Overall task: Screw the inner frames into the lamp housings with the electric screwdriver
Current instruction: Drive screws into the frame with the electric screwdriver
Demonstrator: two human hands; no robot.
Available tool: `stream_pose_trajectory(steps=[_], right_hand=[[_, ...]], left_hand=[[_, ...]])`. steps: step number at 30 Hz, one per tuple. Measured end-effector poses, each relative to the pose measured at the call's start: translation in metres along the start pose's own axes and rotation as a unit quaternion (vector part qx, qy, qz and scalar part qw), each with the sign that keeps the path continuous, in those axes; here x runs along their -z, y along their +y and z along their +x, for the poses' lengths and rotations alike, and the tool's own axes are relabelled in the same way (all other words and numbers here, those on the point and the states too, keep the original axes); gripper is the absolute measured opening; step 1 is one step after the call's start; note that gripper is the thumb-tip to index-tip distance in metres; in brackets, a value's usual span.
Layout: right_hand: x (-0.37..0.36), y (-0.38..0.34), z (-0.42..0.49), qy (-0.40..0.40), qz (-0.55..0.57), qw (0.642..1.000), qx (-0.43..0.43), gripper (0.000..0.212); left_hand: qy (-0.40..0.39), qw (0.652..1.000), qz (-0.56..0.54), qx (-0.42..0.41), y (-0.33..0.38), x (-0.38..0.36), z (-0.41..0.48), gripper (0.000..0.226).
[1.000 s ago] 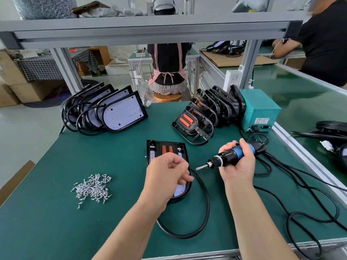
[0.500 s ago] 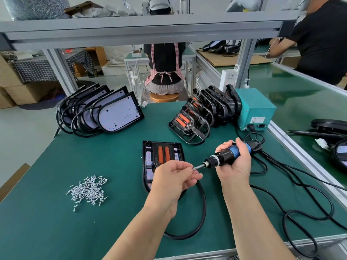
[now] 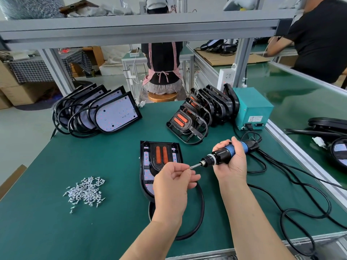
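Our left hand (image 3: 174,184) pinches at the bit tip of the electric screwdriver (image 3: 219,158) gripped in our right hand (image 3: 231,166), over the lamp housing (image 3: 159,160) lying flat on the table (image 3: 56,222); we judge a badly seated screw could drop, and the screw itself hides between our fingers (image 3: 180,166).

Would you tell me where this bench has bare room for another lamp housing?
Free: the green mat near-left, in front of the screw pile, and the strip between that pile and the flat lamp housing. Crowded: cables loop across the right; leaning housings and the teal power box fill the back.
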State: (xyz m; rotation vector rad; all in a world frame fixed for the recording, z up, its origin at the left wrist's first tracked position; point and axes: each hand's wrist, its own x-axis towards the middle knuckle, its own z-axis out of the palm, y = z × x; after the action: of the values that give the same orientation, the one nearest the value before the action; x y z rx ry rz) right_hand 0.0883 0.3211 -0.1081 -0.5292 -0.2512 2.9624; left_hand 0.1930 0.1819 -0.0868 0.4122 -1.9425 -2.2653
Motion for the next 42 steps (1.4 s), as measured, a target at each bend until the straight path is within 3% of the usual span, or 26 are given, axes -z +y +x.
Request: stream_pose_trajectory(steps=[8, 12, 17, 21, 27, 31, 34, 36, 37, 39, 42], right_hand=[[0.000, 0.001, -0.002, 0.001, -0.007, 1.000, 0.004, 0.015], [-0.002, 0.001, -0.003, 0.005, -0.009, 1.000, 0.004, 0.014], [-0.002, 0.002, -0.005, 0.013, -0.011, 1.000, -0.002, 0.014], [-0.003, 0.002, -0.006, 0.015, -0.004, 1.000, -0.004, 0.015], [-0.003, 0.001, -0.007, 0.011, 0.003, 1.000, -0.005, 0.016], [-0.001, 0.000, -0.006, 0.008, 0.008, 1.000, -0.010, 0.015], [-0.001, -0.002, -0.005, 0.013, 0.011, 1.000, -0.010, 0.014], [0.000, -0.002, -0.005, 0.011, 0.014, 1.000, -0.015, 0.014], [0.000, -0.002, -0.005, 0.010, 0.016, 1.000, -0.017, 0.014], [0.001, -0.001, -0.005, 0.015, 0.017, 1.000, -0.016, 0.015], [0.002, -0.001, -0.005, 0.015, 0.006, 1.000, -0.013, 0.016]], left_hand=[[0.010, 0.999, 0.008, -0.029, -0.004, -0.002, -0.001, 0.017], [0.018, 0.996, 0.063, -0.066, -0.008, -0.002, 0.000, 0.023], [0.035, 0.946, 0.240, -0.216, -0.017, 0.000, -0.002, 0.030], [0.030, 0.916, 0.287, -0.281, -0.018, 0.004, 0.004, 0.029], [-0.018, 0.922, 0.270, -0.276, -0.014, 0.007, 0.007, 0.033], [-0.028, 0.909, 0.330, -0.254, -0.012, 0.013, 0.008, 0.044], [0.008, 0.895, 0.349, -0.277, -0.004, 0.023, 0.006, 0.060], [0.084, 0.874, 0.360, -0.316, 0.002, 0.036, 0.014, 0.062], [0.124, 0.875, 0.361, -0.298, 0.005, 0.044, 0.019, 0.065], [0.151, 0.908, 0.355, -0.163, 0.010, 0.061, 0.035, 0.077], [0.079, 0.932, 0.355, 0.012, 0.013, 0.077, 0.051, 0.094]])
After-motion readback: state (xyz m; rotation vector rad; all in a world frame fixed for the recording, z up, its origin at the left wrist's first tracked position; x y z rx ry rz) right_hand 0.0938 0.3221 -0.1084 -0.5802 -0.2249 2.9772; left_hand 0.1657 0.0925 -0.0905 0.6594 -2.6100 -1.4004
